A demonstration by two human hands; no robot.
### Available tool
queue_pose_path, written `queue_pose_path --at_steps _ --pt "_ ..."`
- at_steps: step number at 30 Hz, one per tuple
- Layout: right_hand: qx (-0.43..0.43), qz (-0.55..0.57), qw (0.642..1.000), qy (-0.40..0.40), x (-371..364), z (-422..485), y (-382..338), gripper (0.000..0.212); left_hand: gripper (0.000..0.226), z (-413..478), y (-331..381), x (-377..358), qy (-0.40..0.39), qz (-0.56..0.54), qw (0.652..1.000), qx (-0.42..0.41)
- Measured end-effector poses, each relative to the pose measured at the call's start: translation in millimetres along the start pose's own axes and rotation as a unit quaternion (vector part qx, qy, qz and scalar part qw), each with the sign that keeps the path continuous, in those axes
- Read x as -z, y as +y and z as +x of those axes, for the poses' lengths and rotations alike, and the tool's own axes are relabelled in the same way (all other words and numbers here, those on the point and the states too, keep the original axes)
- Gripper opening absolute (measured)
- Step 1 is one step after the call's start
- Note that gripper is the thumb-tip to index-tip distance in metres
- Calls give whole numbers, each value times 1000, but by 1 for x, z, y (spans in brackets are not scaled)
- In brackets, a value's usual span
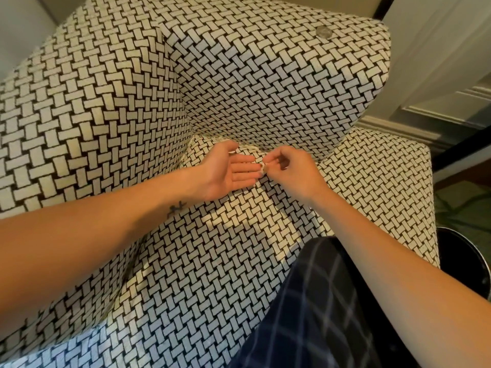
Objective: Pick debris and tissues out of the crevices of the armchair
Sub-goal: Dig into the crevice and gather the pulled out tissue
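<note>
Head view, looking down into the corner of the seat.

- Armchair (106, 115): upholstered in a black-and-cream basket-weave fabric and filling most of the view. One padded wall rises on the left and another at the top and right. The seat cushion (212, 248) runs down toward the camera.
- Crevice (249, 147): the seam where the cushion's far edge meets the upright padding. Both hands are just in front of it. A rough, pale edge shows along the seam by the left thumb; I cannot tell whether it is tissue or cushion trim.
- Left hand (225, 172): palm up, fingers straight and held together, thumb out toward the seam. Its back rests on or just above the cushion. It holds nothing.
- Right hand (295, 172): fingers curled, with thumb and forefinger pinching a small pale scrap (264, 168). The scrap is at the left hand's fingertips, touching them or nearly so, and close to the crevice. It is too small to tell what it is made of.
- Small dark tattoo (176, 207) on the left forearm near the wrist.
- Round silvery disc (324, 31), coin-like, lying flat on top of the far padding, well apart from the hands.
- Dark checked trouser leg (318, 309) lies over the cushion's near right part, under the right forearm.
- Dark round container (462, 261) stands on the floor beside the chair's right side, partly cut off by the right forearm.
- White skirting board (398, 128) beyond the chair, upper right.
</note>
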State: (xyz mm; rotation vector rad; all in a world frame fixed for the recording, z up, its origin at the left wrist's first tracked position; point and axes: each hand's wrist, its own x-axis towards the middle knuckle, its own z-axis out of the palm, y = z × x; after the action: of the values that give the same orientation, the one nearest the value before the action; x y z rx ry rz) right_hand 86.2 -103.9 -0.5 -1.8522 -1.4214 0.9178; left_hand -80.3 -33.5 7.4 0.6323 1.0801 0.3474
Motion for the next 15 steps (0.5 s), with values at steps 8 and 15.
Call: queue_pose_path --at_steps 8,15 --pt "67 -6 998 -17 -24 14 -30 21 38 0 2 2 -13 -136 990 -29" --pt "61 62 996 22 -19 26 -21 24 46 3 2 3 8 -133 989 -60"
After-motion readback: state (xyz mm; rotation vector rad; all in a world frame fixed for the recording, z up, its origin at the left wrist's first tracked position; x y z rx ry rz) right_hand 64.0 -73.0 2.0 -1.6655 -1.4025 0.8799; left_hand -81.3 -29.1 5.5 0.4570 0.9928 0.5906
